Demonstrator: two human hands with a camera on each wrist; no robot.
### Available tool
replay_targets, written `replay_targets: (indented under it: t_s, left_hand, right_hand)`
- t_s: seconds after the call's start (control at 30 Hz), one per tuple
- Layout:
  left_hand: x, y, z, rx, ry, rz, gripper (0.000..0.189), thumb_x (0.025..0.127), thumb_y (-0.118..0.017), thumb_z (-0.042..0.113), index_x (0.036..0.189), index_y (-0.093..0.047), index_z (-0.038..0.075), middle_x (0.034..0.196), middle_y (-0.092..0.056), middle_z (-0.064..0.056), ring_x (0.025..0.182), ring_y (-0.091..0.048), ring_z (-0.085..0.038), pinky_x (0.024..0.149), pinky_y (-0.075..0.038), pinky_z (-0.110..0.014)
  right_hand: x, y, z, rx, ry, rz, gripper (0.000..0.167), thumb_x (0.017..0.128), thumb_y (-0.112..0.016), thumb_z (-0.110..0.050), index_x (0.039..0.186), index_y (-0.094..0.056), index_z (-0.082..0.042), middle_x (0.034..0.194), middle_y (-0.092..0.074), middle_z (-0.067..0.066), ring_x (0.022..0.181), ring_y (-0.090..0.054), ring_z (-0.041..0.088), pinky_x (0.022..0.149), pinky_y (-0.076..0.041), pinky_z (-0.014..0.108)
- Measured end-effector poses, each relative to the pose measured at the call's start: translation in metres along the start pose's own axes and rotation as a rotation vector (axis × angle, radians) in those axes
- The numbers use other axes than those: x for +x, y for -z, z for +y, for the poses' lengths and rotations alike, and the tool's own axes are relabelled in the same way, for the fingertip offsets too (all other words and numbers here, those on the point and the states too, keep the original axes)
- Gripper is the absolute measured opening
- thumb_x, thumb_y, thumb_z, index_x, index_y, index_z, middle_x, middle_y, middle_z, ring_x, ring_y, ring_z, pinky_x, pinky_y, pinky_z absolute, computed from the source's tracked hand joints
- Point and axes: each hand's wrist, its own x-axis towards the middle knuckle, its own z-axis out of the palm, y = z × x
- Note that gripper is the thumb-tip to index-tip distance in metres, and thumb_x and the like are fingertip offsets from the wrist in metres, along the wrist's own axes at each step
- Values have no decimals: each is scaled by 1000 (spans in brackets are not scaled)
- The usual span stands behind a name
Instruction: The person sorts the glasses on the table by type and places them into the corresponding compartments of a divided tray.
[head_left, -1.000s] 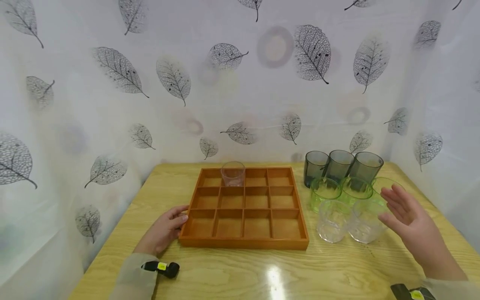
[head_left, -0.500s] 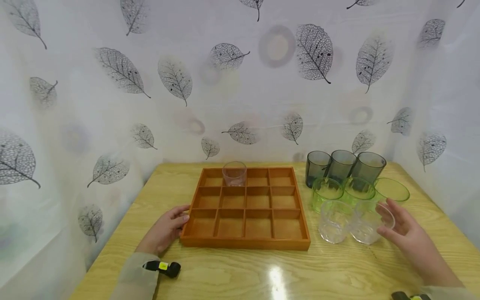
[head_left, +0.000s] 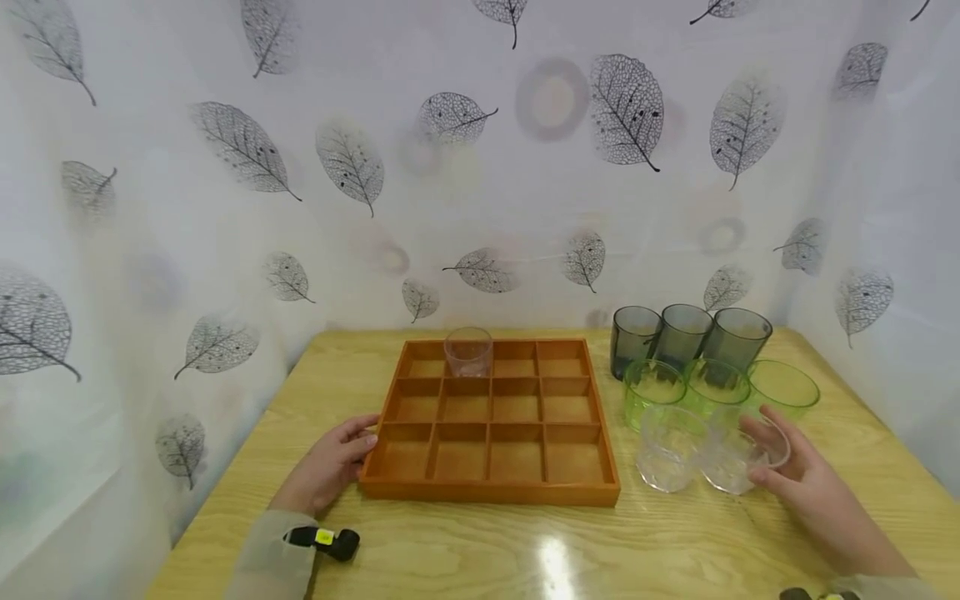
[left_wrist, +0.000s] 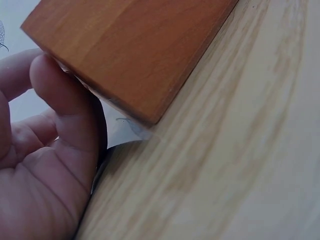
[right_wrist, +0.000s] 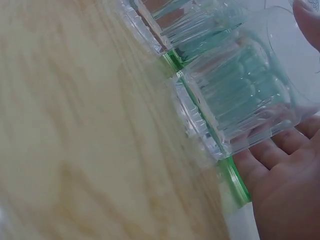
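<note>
In the head view, a wooden tray (head_left: 491,493) divided into several compartments lies mid-table. A clear glass (head_left: 468,358) stands in its back row, second compartment from the left. My left hand (head_left: 326,467) touches the tray's left side; the left wrist view shows the thumb (left_wrist: 62,87) against the wood. On the right, my right hand (head_left: 806,487) reaches around the right-hand clear tumbler (head_left: 722,473), thumb in front and fingers behind, seen through the glass. In the right wrist view this tumbler (right_wrist: 240,95) stands on the table, and the thumb appears apart from its rim.
Another clear tumbler (head_left: 663,467) stands close on the left. Behind are three green glasses, including a left one (head_left: 645,408) and a right one (head_left: 787,387), then three tall grey glasses, the leftmost (head_left: 628,350) nearest the tray. A leaf-patterned curtain (head_left: 480,183) hangs behind the wooden table (head_left: 435,550).
My right hand has lowered and moved left, from above the right-hand glasses to around the right clear tumbler. The left hand and tray have stayed in place; the camera has shifted slightly.
</note>
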Motion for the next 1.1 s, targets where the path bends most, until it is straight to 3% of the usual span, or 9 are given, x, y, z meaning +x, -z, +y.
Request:
replay_targets:
  t_s: [0.1, 0.23, 0.37, 0.47, 0.53, 0.73, 0.9, 1.1]
  left_hand:
    - [0, 0, -1, -4, -4, -4, 60, 107, -53, 17, 157, -26, -2, 116, -55, -10, 87, -57, -16, 69, -49, -27]
    - [0, 1, 0, 0, 5, -5, 60, 107, -54, 18, 157, -28, -2, 116, -55, -10, 89, -57, -16, 70, -49, -27]
    - [0, 4, 1, 17, 5, -2, 61, 107, -54, 19, 157, -27, -1, 116, -54, -10, 87, -55, -15, 69, -47, -26]
    - [1, 6, 1, 31, 4, 2, 62, 106, -55, 21, 157, -26, -1, 116, -53, -10, 87, -54, -15, 69, -46, -26]
    - [3, 5, 1, 36, 11, 2, 63, 106, -56, 21, 157, -26, -1, 116, -53, -9, 88, -54, -15, 69, -46, -26]
    - [4, 4, -4, 5, 27, 11, 61, 105, -57, 19, 157, -29, 1, 115, -54, -9, 85, -55, -15, 68, -47, -25]
    - [3, 5, -7, 8, 20, 0, 61, 106, -55, 20, 157, -28, 1, 115, -54, -9, 85, -56, -15, 68, -47, -26]
    - [5, 7, -9, 7, -14, -26, 60, 107, -54, 19, 157, -27, 0, 117, -55, -11, 85, -58, -15, 69, -49, -27]
  right_hand:
    - [0, -3, 0, -85, -1, 1, 86, 96, -55, 14, 163, -7, -10, 146, -42, -26, 120, -50, -8, 88, -43, 11]
    - [-3, -4, -1, -209, -71, 2, 85, 98, -59, 4, 163, -6, -11, 145, -39, -28, 110, -55, -4, 85, -43, 12]
    - [-2, -6, -5, -261, -124, 1, 85, 100, -61, -4, 164, -6, -14, 153, -42, -11, 108, -58, 0, 85, -42, 13]
    - [0, -7, -7, -279, -118, 3, 85, 100, -62, -5, 163, -7, -13, 154, -43, 2, 109, -57, -2, 86, -42, 13]
    - [0, -7, -7, -278, -111, 6, 85, 99, -63, -4, 163, -8, -12, 154, -43, 3, 110, -56, -4, 87, -42, 13]
    - [0, -8, -5, -227, -103, 6, 82, 99, -63, -3, 162, -11, -9, 153, -45, -1, 113, -54, -7, 87, -44, 14]
    - [0, -9, -3, -164, -106, 7, 80, 99, -62, -1, 162, -13, -8, 146, -47, -15, 112, -57, -4, 86, -49, 18]
    - [1, -8, -5, -171, -119, 26, 78, 100, -62, -2, 162, -17, -12, 138, -47, -27, 109, -58, -4, 84, -50, 18]
